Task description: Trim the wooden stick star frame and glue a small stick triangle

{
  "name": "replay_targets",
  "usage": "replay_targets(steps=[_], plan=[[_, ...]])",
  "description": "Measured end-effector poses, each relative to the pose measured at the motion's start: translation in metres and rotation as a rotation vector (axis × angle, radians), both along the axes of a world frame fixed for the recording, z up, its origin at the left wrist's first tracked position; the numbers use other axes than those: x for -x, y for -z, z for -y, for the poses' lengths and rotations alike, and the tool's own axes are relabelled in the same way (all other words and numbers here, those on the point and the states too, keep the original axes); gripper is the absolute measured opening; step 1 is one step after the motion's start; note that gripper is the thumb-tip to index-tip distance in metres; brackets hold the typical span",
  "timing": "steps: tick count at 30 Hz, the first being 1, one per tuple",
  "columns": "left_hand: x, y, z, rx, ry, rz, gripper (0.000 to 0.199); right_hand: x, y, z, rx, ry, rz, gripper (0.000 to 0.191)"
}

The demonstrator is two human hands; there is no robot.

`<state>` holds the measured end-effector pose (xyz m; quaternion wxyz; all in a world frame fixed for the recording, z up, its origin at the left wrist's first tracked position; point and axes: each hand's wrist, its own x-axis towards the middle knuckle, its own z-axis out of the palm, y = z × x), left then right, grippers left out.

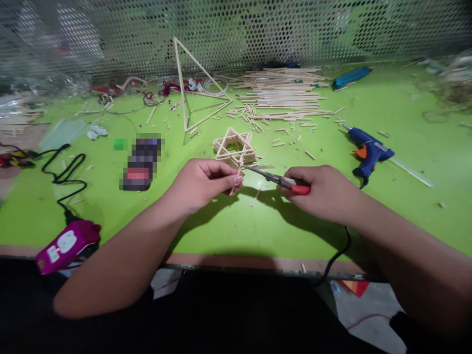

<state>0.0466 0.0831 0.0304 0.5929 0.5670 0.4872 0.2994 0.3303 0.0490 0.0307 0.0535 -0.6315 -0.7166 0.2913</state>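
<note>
**Pliers and a short stick meet just in front of our star frame**

Our left hand pinches a short wooden stick, which tilts slightly between thumb and fingers. Our right hand is closed around the red handles of a pair of pliers. Their tips reach the stick, but we cannot tell whether the jaws are clamped on it or only just beside it.

A star frame of glued sticks lies on the green table just beyond our left fingers, with little room between them. Toward us, a stretch of green tabletop runs to the wooden front edge, and both forearms cross that edge. A black cord drops over it below our right wrist.

To the right, a blue hot glue gun lies near our right hand. On the left, a magenta power strip sits at the front edge beside our left forearm, and a blurred object lies beyond it. Farther back stand a triangular stick frame and a large pile of loose sticks, with a perforated metal screen along the back edge.
</note>
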Motion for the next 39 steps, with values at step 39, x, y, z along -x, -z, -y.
replay_targets(steps=[39], plan=[[0.002,0.001,0.000,-0.032,-0.044,0.058,0.029,-0.015,0.005,-0.004,-0.060,-0.009,-0.036,0.032]])
